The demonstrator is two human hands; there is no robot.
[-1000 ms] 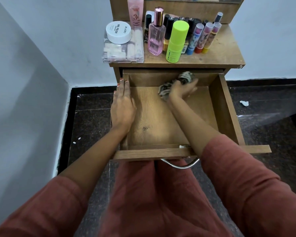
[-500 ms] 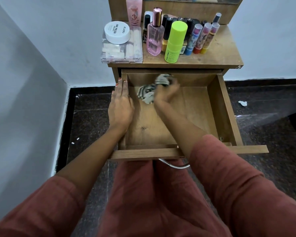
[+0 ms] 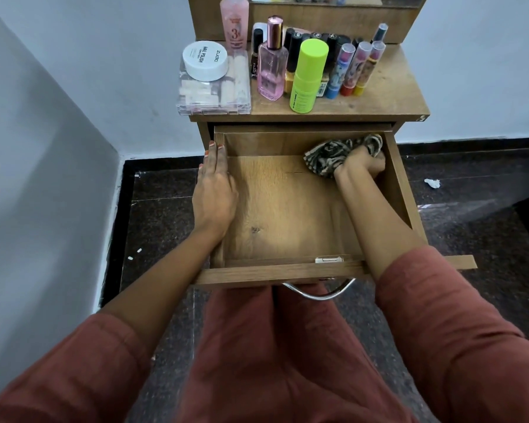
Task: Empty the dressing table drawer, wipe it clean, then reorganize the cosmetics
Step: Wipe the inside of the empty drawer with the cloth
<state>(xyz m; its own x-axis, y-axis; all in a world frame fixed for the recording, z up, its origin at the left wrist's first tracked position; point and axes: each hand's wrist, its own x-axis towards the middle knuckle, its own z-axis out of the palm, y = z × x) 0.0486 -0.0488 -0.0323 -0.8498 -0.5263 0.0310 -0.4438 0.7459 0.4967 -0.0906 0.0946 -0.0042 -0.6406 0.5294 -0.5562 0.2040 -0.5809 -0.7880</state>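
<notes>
Emptying looks done and wiping is underway: the right hand [image 3: 362,162] clenches a striped cloth [image 3: 327,157] in the drawer [image 3: 287,209] (far-right corner), the left hand [image 3: 215,190] lies flat and unclenched across on the opposite wall, and the cosmetics [image 3: 309,74] above await reorganizing.

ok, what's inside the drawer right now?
Inside the drawer: only the striped cloth, bunched under the right hand in the far right corner. The left hand rests along the left wall. No cosmetics visible; the floor beneath cloth and forearm is hidden.
</notes>
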